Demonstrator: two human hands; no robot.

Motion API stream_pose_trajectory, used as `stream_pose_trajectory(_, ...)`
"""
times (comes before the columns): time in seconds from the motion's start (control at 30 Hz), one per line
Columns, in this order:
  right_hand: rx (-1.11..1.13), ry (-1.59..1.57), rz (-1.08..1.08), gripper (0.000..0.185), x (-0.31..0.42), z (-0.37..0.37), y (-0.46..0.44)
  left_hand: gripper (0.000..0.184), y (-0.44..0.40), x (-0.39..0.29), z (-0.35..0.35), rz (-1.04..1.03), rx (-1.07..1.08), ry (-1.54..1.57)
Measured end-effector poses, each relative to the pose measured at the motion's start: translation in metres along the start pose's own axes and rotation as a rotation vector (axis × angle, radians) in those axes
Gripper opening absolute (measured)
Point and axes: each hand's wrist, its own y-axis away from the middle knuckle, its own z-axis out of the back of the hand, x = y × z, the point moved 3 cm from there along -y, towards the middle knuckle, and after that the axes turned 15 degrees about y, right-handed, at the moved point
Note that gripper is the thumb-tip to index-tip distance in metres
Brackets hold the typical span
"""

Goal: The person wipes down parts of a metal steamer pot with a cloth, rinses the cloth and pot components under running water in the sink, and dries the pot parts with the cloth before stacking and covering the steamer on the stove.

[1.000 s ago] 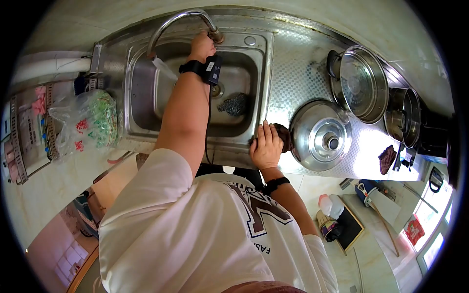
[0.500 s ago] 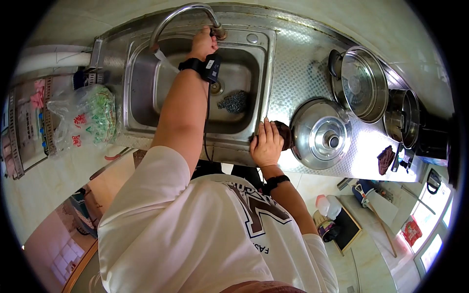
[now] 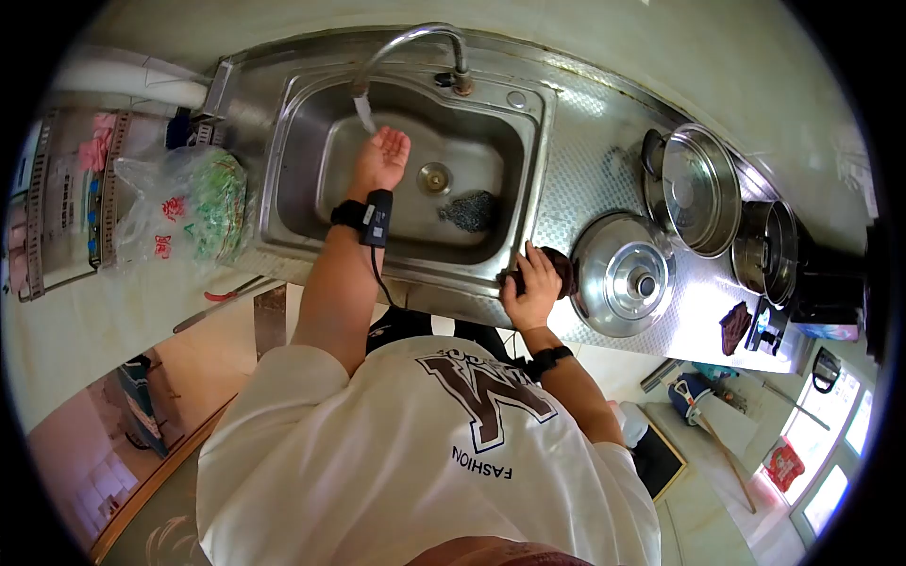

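My left hand (image 3: 380,158) is over the sink (image 3: 330,236), palm up with fingers stretched and slightly curled, holding nothing. Just beyond its fingertips, water (image 3: 365,115) runs from the curved faucet (image 3: 412,33). At the sink's near right rim, my right hand (image 3: 533,288) presses over a dark brown cloth (image 3: 563,270), which shows on both sides of the fingers. A dark grey mesh scrubber (image 3: 469,211) lies on the sink floor, right of the drain (image 3: 434,178).
A domed steel lid (image 3: 604,292) sits right beside my right hand. Farther right stand a steel pot (image 3: 698,189) and a second pot (image 3: 763,250), with another dark cloth (image 3: 735,327) nearby. A clear plastic bag (image 3: 179,212) hangs on the left.
My left hand has left the faucet base and come down beside the water stream, palm turned up. My right hand stays at the cloth, its fingers more bent. The view has shifted slightly.
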Motion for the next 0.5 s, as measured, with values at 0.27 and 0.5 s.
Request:
stream_pose_trajectory(0.27, 0.191, -0.971, -0.336, 0.042, 0.052, 0.026, -0.062, 0.034, -0.001, -0.034, -0.047, 0.082, 0.111, 0.017)
stream_pose_trajectory(0.5, 0.566, -1.64, -0.862, 0.065, 0.171, -0.08, -0.182, 0.035, 0.042, -0.025, -0.044, 0.079, 0.313, -0.187)
